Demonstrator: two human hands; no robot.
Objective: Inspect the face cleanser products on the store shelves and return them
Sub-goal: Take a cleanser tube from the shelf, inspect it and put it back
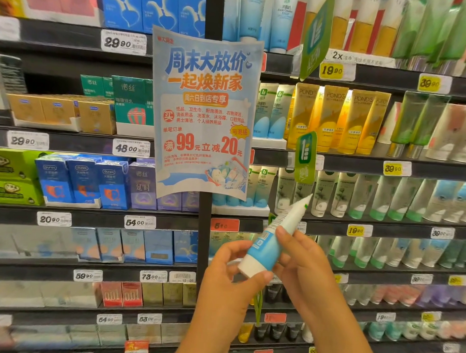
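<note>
My promo poster [205, 114] hides the cleansers behind it; the bottom shelves [62, 336] blur, and the tube's [274, 234] print is too small to read.

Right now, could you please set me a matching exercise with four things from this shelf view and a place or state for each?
Things:
1. blue-and-white cleanser tube
2. promotional poster
3. yellow Pond's tubes
4. left hand

Places or states:
A. standing on a shelf, right of the poster
B. hanging on the black upright between shelf bays
C. held tilted in both hands, cap end lowest
D. thumb at the tube's white cap

Pairs: 1-C, 2-B, 3-A, 4-D
</note>
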